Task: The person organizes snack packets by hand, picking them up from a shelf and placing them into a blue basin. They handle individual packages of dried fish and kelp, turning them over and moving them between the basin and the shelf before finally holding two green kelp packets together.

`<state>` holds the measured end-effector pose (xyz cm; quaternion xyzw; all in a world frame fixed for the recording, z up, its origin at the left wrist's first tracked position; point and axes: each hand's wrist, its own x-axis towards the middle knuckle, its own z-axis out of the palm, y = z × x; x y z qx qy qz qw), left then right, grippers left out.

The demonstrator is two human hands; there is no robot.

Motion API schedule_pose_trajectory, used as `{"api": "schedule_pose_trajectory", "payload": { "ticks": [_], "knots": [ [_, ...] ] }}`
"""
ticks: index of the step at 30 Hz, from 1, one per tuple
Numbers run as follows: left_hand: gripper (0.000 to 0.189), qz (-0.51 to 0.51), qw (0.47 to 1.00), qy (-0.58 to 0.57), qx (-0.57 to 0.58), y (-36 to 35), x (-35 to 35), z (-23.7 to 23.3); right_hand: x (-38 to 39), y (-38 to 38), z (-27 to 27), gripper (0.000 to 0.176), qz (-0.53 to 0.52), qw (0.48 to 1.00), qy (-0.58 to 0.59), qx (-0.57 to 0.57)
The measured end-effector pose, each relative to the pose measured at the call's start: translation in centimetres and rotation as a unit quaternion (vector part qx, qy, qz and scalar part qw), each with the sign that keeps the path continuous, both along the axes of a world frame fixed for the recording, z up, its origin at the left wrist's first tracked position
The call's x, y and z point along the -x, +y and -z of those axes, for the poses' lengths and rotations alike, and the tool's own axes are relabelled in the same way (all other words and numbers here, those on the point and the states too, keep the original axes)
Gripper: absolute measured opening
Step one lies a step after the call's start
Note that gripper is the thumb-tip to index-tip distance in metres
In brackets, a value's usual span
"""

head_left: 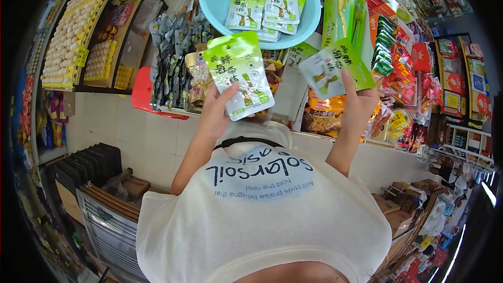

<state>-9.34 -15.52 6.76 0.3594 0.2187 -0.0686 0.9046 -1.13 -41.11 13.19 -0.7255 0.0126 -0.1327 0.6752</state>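
Observation:
My left hand (213,112) is closed on a small stack of green-and-white snack packets (242,76), its thumb lying across the front one. Between the fingers of my right hand (359,99) is a single packet (327,71) of the same kind, tilted and held over the display. Beyond both hands sits a light blue plastic basin (215,8) with several matching packets (280,8) lying in a pile inside. Another such packet (299,55) lies below the basin's rim, between my hands.
Dark hanging-style snack bags (175,57) fill the display's left side, beside a red plastic edge (144,91). Orange snack bags (322,112) and a green box (346,13) are at the right. Egg trays (78,26) stand on a rack at far left.

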Motion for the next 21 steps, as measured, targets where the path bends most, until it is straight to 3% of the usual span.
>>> {"api": "schedule_pose_trajectory", "payload": {
  "ticks": [3,5,14,17,21],
  "knots": [
    [0.035,-0.02,1.0,0.002,-0.004,0.3,0.1,0.5,-0.7,-0.8,0.9,0.021,0.035,0.993,-0.048,0.106],
    [0.034,-0.001,0.999,-0.033,-0.013,0.3,0.2,1.2,-1.3,-0.5,3.0,0.016,0.045,0.951,-0.023,0.304],
    [0.039,-0.002,0.999,-0.016,-0.045,-0.5,0.9,0.8,-4.0,1.4,8.4,0.016,0.029,0.927,-0.084,0.364],
    [0.04,0.008,0.998,-0.025,-0.049,-0.4,1.1,1.2,-4.6,1.0,9.5,0.016,0.009,0.892,-0.037,0.45],
    [0.042,0.013,0.998,-0.023,-0.063,-0.6,1.2,0.6,-5.0,0.6,10.8,0.016,-0.008,0.903,-0.032,0.429]
  ]
}}
